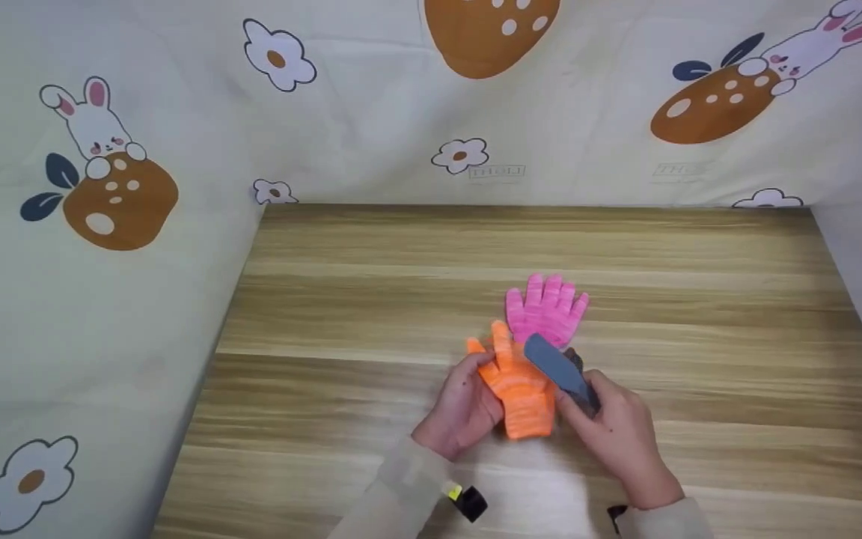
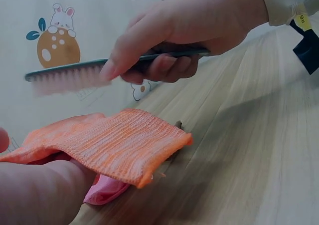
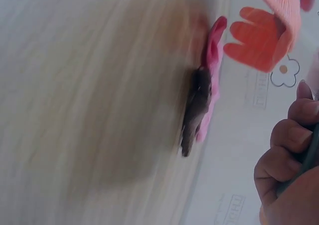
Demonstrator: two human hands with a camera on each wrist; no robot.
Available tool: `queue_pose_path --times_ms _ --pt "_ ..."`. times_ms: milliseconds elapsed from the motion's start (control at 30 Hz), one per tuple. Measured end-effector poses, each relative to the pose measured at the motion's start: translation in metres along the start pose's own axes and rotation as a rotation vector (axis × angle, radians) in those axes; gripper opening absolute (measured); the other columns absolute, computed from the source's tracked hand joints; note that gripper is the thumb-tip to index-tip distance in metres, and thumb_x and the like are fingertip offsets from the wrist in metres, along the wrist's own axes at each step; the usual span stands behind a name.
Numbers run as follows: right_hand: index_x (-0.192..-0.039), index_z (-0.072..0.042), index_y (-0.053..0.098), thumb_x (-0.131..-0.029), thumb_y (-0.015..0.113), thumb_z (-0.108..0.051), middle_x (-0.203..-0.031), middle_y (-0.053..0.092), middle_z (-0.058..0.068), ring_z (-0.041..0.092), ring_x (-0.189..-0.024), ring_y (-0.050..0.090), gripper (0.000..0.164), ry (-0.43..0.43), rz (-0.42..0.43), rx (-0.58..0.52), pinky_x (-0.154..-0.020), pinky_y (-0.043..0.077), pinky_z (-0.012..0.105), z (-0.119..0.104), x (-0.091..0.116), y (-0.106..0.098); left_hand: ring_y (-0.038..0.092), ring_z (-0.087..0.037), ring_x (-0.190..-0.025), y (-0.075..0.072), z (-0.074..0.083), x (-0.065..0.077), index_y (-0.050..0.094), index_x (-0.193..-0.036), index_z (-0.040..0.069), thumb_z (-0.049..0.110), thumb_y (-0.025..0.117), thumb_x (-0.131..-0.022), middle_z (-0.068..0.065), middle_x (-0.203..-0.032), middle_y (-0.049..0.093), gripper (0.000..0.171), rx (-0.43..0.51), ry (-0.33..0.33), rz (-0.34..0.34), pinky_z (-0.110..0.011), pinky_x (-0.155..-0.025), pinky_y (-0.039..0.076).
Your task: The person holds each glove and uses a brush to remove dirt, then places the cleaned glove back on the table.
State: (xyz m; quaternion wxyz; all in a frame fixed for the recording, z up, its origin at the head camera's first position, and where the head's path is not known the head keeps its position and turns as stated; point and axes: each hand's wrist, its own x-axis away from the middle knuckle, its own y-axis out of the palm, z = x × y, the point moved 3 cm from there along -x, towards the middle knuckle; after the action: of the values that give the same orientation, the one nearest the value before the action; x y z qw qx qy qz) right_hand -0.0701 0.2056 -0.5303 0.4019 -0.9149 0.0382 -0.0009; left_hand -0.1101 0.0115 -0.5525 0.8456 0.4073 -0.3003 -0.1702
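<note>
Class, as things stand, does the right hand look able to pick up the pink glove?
Probably not: the right hand already grips the brush, though the pink glove lies close by, mostly uncovered.

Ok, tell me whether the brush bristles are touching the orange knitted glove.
Apart. The left wrist view shows it: the brush bristles hang above the orange knitted glove, with a strip of printed backdrop visible between them.
</note>
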Motion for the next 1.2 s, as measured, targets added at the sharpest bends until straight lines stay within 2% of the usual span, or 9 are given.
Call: queue_pose_path --times_ms 200,300,400,533,800,900,967,1033,1200 --pt "-0.085 -0.013 0.065 -0.084 0.078 -0.022 -0.063 0.048 -0.006 0.01 -0.059 0.044 0.017 -0.073 0.009 -0.032 -0.053 0.035 0.023 -0.018 -0.004 0.008 0.061 -0.009 -0.114 0.003 -0.002 0.0 0.049 -0.123 0.015 0.031 0.035 -0.104 0.002 -0.125 0.063 0.028 0.034 0.003 -0.003 -0.029 -0.102 0.051" --pt "-0.084 -0.013 0.064 -0.083 0.08 -0.021 -0.062 0.047 -0.007 0.008 -0.058 0.043 0.018 -0.117 0.0 -0.044 -0.052 0.035 0.022 -0.026 -0.005 0.013 0.06 -0.011 -0.122 0.004 -0.004 0.0 0.049 -0.137 0.014 0.034 0.031 -0.106 -0.004 -0.142 0.058 0.041 0.052 -0.015 -0.005 -0.03 -0.106 0.049" --pt "-0.085 -0.012 0.064 -0.082 0.081 -0.021 -0.063 0.048 -0.008 0.006 -0.058 0.042 0.019 -0.153 -0.024 -0.042 -0.053 0.037 0.022 -0.035 -0.006 0.02 0.052 -0.015 -0.136 0.006 -0.006 0.001 0.031 -0.158 0.013 0.042 0.019 -0.109 -0.009 -0.16 0.041 0.058 0.04 -0.023 -0.028 -0.033 -0.117 0.041" --pt "-0.088 -0.011 0.066 -0.079 0.081 -0.02 -0.065 0.053 -0.006 0.007 -0.058 0.044 0.02 -0.184 -0.037 -0.002 -0.054 0.039 0.024 -0.043 -0.007 0.026 0.045 -0.017 -0.143 0.009 -0.009 0.001 0.017 -0.163 0.014 0.051 0.01 -0.109 -0.009 -0.166 0.03 0.066 0.05 -0.024 -0.067 -0.035 -0.123 0.033" --pt "-0.077 -0.013 0.061 -0.079 0.075 -0.014 -0.061 0.044 -0.009 0.01 -0.058 0.043 0.014 -0.2 -0.041 0.02 -0.055 0.036 0.024 -0.047 -0.009 0.028 0.056 -0.017 -0.133 0.01 -0.012 0.001 0.019 -0.162 0.012 0.051 0.012 -0.109 -0.013 -0.161 0.038 0.066 0.047 -0.031 -0.097 -0.032 -0.114 0.045" --pt "-0.078 -0.012 0.063 -0.08 0.073 -0.012 -0.061 0.045 -0.009 0.009 -0.057 0.042 0.011 -0.187 -0.052 -0.006 -0.054 0.036 0.023 -0.047 -0.01 0.028 0.046 -0.018 -0.142 0.01 -0.016 0.001 0.017 -0.163 0.014 0.049 0.014 -0.109 -0.012 -0.164 0.034 0.064 0.015 -0.018 -0.073 -0.031 -0.118 0.04" --pt "-0.079 -0.011 0.064 -0.081 0.073 -0.011 -0.061 0.045 -0.008 0.008 -0.056 0.042 0.009 -0.171 -0.06 -0.028 -0.052 0.034 0.022 -0.048 -0.01 0.027 0.034 -0.017 -0.15 0.011 -0.019 0.001 0.015 -0.163 0.016 0.05 0.017 -0.11 -0.007 -0.167 0.026 0.063 -0.011 0.0 -0.064 -0.03 -0.123 0.032" --pt "-0.082 -0.01 0.065 -0.082 0.071 -0.01 -0.061 0.045 -0.008 0.007 -0.055 0.041 0.006 -0.154 -0.067 -0.047 -0.051 0.032 0.021 -0.048 -0.012 0.025 0.031 -0.017 -0.151 0.011 -0.024 0.001 0.018 -0.163 0.016 0.051 0.02 -0.109 -0.005 -0.167 0.027 0.064 -0.022 -0.005 -0.046 -0.031 -0.124 0.03" --pt "-0.086 -0.008 0.067 -0.083 0.07 -0.007 -0.063 0.044 -0.005 0.011 -0.058 0.043 0.004 -0.108 -0.067 -0.072 -0.055 0.033 0.022 -0.05 -0.014 0.018 0.049 -0.014 -0.139 0.008 -0.037 0.001 0.029 -0.16 0.017 0.055 0.033 -0.107 -0.002 -0.157 0.045 0.065 -0.026 -0.043 -0.013 -0.033 -0.119 0.04"
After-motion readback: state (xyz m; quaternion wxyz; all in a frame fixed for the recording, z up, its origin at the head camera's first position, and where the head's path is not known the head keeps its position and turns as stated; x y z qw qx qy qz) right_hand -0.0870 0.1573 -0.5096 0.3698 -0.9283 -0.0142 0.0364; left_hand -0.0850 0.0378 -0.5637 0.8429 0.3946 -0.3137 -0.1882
